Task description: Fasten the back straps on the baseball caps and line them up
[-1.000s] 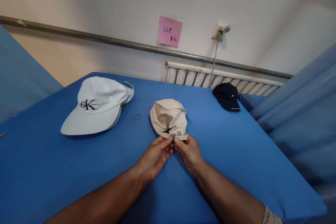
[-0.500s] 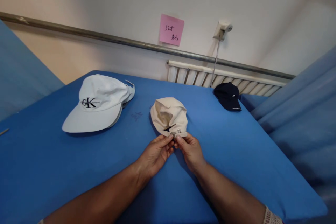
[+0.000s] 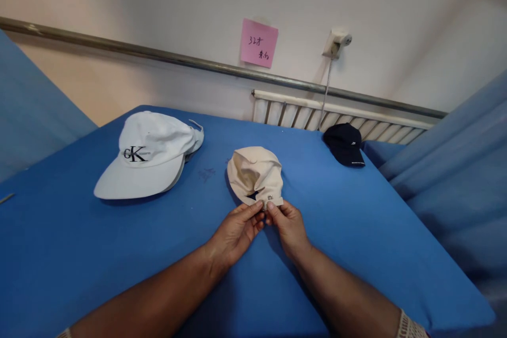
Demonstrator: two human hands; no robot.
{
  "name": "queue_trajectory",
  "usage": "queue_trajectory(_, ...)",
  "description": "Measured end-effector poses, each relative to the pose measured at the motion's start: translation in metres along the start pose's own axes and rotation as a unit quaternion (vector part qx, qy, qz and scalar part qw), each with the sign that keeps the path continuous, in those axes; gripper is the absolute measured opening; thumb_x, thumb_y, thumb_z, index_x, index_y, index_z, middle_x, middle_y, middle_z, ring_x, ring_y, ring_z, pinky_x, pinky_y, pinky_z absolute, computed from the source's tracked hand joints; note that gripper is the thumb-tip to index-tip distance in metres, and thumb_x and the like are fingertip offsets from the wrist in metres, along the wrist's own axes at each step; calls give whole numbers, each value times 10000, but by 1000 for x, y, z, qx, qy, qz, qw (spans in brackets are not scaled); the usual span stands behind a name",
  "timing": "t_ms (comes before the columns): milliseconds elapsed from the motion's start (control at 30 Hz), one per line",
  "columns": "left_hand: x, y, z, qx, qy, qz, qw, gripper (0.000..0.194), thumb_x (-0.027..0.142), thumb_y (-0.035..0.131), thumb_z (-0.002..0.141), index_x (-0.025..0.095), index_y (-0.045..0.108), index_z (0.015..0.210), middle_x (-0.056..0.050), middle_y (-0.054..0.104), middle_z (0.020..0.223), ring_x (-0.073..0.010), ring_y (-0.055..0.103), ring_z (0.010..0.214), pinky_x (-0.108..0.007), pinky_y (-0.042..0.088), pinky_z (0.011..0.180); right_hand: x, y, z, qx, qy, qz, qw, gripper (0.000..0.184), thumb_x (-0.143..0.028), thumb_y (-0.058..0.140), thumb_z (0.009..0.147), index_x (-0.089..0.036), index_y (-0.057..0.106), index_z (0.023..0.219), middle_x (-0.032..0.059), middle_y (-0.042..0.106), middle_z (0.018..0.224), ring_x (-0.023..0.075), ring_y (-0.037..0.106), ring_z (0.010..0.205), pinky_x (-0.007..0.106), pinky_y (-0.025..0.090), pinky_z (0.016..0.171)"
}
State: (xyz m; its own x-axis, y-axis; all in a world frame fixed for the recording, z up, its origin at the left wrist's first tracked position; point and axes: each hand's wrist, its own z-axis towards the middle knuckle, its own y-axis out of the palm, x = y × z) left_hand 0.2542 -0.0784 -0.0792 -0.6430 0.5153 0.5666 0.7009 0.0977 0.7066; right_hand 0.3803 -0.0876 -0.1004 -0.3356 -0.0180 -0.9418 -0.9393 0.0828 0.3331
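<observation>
A beige cap (image 3: 259, 169) rests on the blue-covered table (image 3: 190, 243), its back strap facing me. My left hand (image 3: 241, 229) pinches the strap between thumb and fingers. Close beside it, my right hand (image 3: 289, 224) grips the strap's other part, thumb on top. Both thumbs almost meet at the strap; what lies under them is mostly hidden. An oval mark shows on the cap just above my right thumb. The cap's crown is crumpled inward around the rear opening, and its brim is out of sight.
At the left lies a white cap (image 3: 146, 153) with black letters. A dark navy cap (image 3: 344, 143) sits at the far right corner. Behind the table are a radiator (image 3: 293, 111), a metal pipe (image 3: 190, 62) and a plugged socket (image 3: 335, 45). Blue curtains (image 3: 471, 185) hang on both sides.
My hands stay on the strap with only a slight shift of the fingers; the thumbs are a little farther apart. The caps lie where they were.
</observation>
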Motion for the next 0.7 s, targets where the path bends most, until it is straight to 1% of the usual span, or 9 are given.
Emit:
queue_trajectory(100,0,2,0,-8,14,-1,1000,79,104,764,747,92,698,788,-49,696,757,-122,642,676,-240,542,670,0,-1,0,-1,-4,-9,1000,306,-457,744,751,-153,703,762,-10,612,603,94,503,532,242,418,545)
queue_trajectory(200,0,3,-1,-10,28,-1,1000,87,105,780,729,90,698,757,-47,693,739,-118,634,677,-236,534,667,1,-3,0,0,-15,-24,1000,298,-451,734,762,-155,711,784,-2,630,634,99,514,542,249,424,555)
queue_trajectory(467,-1,3,-1,-23,48,25,998,206,181,852,650,73,713,758,-52,695,736,-116,624,663,-242,519,688,5,-5,0,-8,-33,-40,999,268,-426,698,805,-159,717,820,3,652,680,102,530,574,250,431,581)
queue_trajectory(700,-1,4,-1,-29,69,33,997,212,200,863,631,84,714,729,-47,698,727,-116,625,658,-242,514,691,4,-4,-1,-3,-37,-52,998,294,-446,685,811,-154,708,782,0,628,630,110,529,569,253,426,582)
